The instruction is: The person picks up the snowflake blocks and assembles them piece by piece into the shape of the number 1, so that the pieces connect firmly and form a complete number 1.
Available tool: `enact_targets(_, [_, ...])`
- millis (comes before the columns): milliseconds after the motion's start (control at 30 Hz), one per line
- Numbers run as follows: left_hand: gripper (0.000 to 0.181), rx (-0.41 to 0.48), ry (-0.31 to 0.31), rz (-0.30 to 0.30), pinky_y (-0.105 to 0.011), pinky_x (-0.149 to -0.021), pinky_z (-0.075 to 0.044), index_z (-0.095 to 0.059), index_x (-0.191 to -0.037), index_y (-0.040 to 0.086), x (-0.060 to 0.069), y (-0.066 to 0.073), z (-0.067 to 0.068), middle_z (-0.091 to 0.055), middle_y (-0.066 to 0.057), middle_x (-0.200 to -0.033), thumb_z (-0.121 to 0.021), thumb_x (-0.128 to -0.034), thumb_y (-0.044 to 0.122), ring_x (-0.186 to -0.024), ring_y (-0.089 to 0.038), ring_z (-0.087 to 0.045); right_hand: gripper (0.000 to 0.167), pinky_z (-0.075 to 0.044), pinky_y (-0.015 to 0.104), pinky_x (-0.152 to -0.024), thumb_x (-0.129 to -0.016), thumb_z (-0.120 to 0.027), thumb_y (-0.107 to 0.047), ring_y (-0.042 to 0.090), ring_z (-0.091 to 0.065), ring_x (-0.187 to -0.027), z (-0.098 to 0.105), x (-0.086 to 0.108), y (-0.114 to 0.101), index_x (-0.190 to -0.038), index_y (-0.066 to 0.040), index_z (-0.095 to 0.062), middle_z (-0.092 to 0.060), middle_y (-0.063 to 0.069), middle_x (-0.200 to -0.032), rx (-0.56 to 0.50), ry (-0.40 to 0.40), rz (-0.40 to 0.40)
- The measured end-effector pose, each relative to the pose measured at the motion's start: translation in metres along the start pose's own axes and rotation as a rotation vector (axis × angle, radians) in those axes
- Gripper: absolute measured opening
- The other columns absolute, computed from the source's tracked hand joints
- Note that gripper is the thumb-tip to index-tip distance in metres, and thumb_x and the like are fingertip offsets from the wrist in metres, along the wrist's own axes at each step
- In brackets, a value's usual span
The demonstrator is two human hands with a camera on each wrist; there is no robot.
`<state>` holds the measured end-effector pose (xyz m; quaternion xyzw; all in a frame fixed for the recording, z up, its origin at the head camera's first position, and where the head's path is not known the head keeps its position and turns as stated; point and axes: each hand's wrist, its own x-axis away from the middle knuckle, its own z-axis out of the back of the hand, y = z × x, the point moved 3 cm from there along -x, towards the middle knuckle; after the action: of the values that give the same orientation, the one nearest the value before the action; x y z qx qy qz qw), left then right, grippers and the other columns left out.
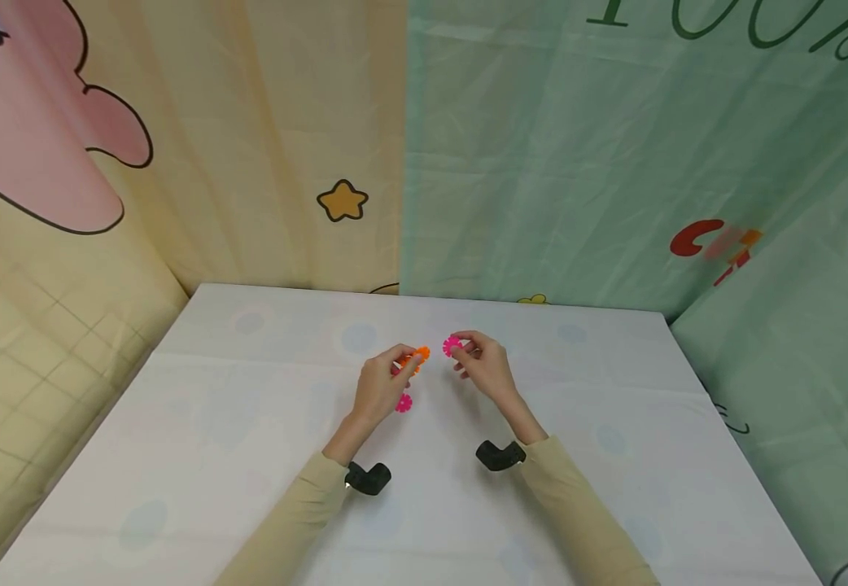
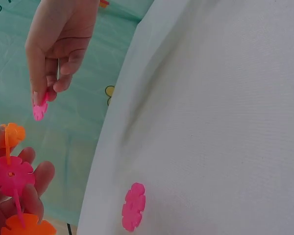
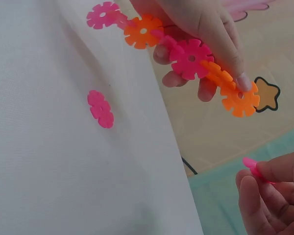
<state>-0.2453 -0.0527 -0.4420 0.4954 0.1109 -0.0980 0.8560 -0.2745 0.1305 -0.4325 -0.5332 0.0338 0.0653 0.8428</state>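
Observation:
My left hand [image 1: 378, 385] pinches a chain of interlocked snowflake discs, pink and orange, above the table. At the chain's front end an orange disc [image 3: 241, 99] sits under the thumb; a pink disc [image 3: 191, 58] follows, and another pink disc [image 3: 102, 15] forms the far end. Between thumb and fingers, my right hand [image 1: 490, 368] holds a single pink snowflake disc [image 1: 452, 346], a short gap away from the chain. One loose pink disc [image 2: 134, 207] lies on the table below the hands. Part of the chain is hidden behind the left fingers.
A white cloth with faint pale dots covers the table [image 1: 248, 456]. Printed curtains stand behind it, a yellow curtain [image 1: 270, 146] on the left and a green curtain [image 1: 541, 163] on the right. Each wrist bears a black camera mount [image 1: 369, 478].

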Motion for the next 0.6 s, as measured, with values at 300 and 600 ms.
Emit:
enact_targets(300, [0.021,0.013,-0.003,-0.001,-0.018,-0.052,-0.047,-0.067,-0.108,0.010,-0.002,-0.001,-0.003,-0.067,-0.007,-0.081,-0.063,-0.0933,0.024,-0.063,-0.026,-0.065,0.028,-0.055,0.022,-0.057,-0.092,-0.064,-0.015,0.040,-0.067,-0.076,0.000,0.001,-0.005,-0.119,-0.006,-0.063,-0.063,0.029,-0.092,-0.063,0.022,-0.011])
enact_targets(600, [0.020,-0.007,-0.009,-0.014,-0.018,-0.052,-0.047,-0.067,-0.105,0.008,-0.004,0.000,-0.007,-0.067,-0.007,-0.080,-0.064,-0.0925,0.024,-0.062,-0.024,-0.065,0.026,-0.055,0.022,-0.057,-0.093,-0.063,-0.014,0.044,-0.065,-0.076,-0.003,0.000,-0.011,-0.117,-0.005,-0.064,-0.065,0.028,-0.091,-0.096,0.038,0.021])
